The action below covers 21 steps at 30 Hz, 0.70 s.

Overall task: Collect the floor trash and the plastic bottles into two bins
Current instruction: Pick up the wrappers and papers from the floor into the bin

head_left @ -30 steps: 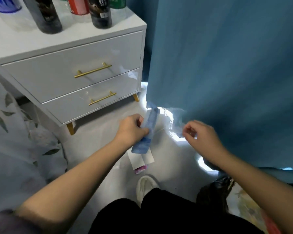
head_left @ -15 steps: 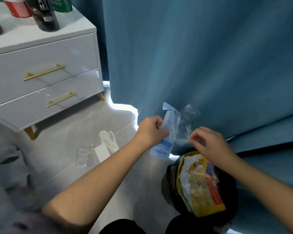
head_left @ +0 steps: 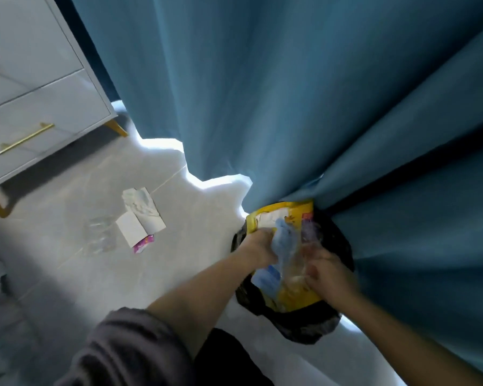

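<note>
A bin lined with a black bag (head_left: pixel 304 324) stands on the floor against the blue curtain, with a yellow snack packet (head_left: pixel 293 215) inside it. My left hand (head_left: pixel 258 246) is shut on a blue wrapper (head_left: pixel 286 240) over the bin's mouth. My right hand (head_left: pixel 326 271) is closed on a clear plastic wrapper (head_left: pixel 310 235) right beside it, also over the bin. Both hands are blurred. On the floor to the left lie white paper wrappers (head_left: pixel 141 215), a small pink wrapper (head_left: pixel 144 243) and a clear plastic piece (head_left: pixel 99 236).
A white drawer chest with gold handles (head_left: pixel 39 107) stands at the upper left on gold legs. The blue curtain (head_left: pixel 318 93) hangs behind and over the bin. A patterned cloth shows at the far left edge. The grey tile floor (head_left: pixel 67 274) lies between them.
Both hands carried the blue and clear wrappers down from in front of the curtain to the bin's mouth. My view swung right, so the chest slid left and its bottles left the frame.
</note>
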Tool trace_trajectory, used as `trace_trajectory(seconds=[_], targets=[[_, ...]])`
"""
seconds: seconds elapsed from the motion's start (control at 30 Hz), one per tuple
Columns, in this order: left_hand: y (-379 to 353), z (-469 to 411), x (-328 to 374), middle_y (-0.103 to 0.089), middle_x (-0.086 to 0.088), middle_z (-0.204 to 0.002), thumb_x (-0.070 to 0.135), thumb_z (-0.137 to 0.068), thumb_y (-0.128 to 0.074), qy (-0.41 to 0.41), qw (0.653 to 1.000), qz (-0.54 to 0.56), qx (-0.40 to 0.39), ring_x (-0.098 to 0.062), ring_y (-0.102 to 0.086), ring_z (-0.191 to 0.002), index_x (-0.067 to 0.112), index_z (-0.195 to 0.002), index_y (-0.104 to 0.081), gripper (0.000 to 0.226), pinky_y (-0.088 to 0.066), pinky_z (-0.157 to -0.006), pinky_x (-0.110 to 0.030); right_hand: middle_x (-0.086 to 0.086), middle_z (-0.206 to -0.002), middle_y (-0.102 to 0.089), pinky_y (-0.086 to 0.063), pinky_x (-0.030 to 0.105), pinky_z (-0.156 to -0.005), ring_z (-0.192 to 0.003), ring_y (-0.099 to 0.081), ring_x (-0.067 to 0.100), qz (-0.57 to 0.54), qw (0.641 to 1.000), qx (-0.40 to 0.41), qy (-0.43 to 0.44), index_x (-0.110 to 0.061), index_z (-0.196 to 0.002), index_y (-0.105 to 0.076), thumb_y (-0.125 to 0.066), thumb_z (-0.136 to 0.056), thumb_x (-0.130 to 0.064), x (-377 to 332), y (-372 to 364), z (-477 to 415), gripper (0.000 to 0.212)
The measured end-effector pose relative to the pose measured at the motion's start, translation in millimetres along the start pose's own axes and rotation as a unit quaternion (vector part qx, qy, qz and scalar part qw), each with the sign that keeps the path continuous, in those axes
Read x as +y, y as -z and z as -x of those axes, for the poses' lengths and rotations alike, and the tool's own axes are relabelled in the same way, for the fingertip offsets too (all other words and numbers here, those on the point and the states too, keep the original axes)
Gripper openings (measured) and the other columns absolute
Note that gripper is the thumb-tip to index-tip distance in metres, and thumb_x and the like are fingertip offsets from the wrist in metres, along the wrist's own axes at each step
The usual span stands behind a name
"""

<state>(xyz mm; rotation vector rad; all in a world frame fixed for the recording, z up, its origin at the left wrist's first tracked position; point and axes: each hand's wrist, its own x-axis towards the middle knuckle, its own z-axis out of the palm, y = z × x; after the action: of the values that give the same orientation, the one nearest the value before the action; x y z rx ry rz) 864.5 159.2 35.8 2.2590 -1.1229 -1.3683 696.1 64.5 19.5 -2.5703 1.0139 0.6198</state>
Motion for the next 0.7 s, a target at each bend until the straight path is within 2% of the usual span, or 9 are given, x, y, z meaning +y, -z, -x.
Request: trace_trajectory(seconds=[0.1,0.2,0.37,0.43,0.53,0.7], targets=[[-15,-2,-10,-0.063,-0.014,-0.115,0.011,-0.093,-0.046,-0.001,0.991,-0.108,0.075,-0.031,-0.06,-0.109,0.007,-0.122,-0.054,0.031,-0.047,-0.085,-0.033,0.003,-0.143,-0.036,-0.043,0.033,-0.093,-0.12,-0.042,0.026,0.085,0.995,-0.043,-0.021,-0.032,-0.11,-0.063,-0.061,-0.077,-0.059,-12,8,-2,0.042],[-9,2,-16,-0.065,-0.013,-0.113,0.011,-0.093,-0.048,-0.006,0.983,-0.136,0.123,-0.03,-0.063,-0.104,0.008,-0.125,-0.052,0.032,-0.049,-0.086,-0.033,0.0,-0.13,-0.044,-0.04,0.036,-0.097,-0.119,-0.042,0.024,0.086,0.995,-0.034,-0.038,-0.038,-0.118,-0.054,-0.063,-0.069,-0.063,-20,32,4,0.056],[40,27,-42,-0.058,-0.013,-0.109,0.021,-0.088,-0.057,-0.106,0.969,-0.102,0.2,-0.033,-0.059,-0.098,0.009,-0.112,-0.051,0.028,-0.047,-0.077,-0.037,-0.001,-0.115,-0.052,-0.042,0.032,-0.087,-0.112,-0.05,0.021,0.058,0.996,0.06,-0.004,-0.026,-0.108,-0.06,-0.067,-0.072,-0.06,-57,67,-6,0.049],[69,35,-70,-0.058,-0.01,-0.109,0.024,-0.086,-0.06,-0.104,0.964,-0.11,0.218,-0.031,-0.059,-0.098,0.011,-0.11,-0.053,0.028,-0.05,-0.08,-0.037,-0.004,-0.109,-0.053,-0.041,0.031,-0.082,-0.108,-0.052,0.018,0.031,0.994,0.1,0.036,-0.026,-0.1,-0.061,-0.069,-0.074,-0.055,-89,75,-18,0.04],[108,40,-136,-0.061,-0.008,-0.11,0.025,-0.087,-0.06,-0.033,0.963,-0.116,0.243,-0.028,-0.06,-0.097,0.014,-0.109,-0.054,0.025,-0.049,-0.08,-0.034,-0.005,-0.102,-0.053,-0.042,0.03,-0.08,-0.104,-0.052,0.016,0.008,0.987,0.118,0.104,-0.025,-0.095,-0.06,-0.07,-0.075,-0.049,-150,74,-42,0.033],[121,44,-259,-0.062,-0.005,-0.107,0.024,-0.084,-0.059,0.133,0.956,-0.11,0.237,-0.029,-0.059,-0.097,0.013,-0.103,-0.056,0.022,-0.049,-0.074,-0.033,-0.006,-0.111,-0.051,-0.034,0.027,-0.073,-0.108,-0.048,0.015,0.001,0.979,0.067,0.194,-0.024,-0.104,-0.058,-0.064,-0.081,-0.044,-254,41,-98,0.031]])
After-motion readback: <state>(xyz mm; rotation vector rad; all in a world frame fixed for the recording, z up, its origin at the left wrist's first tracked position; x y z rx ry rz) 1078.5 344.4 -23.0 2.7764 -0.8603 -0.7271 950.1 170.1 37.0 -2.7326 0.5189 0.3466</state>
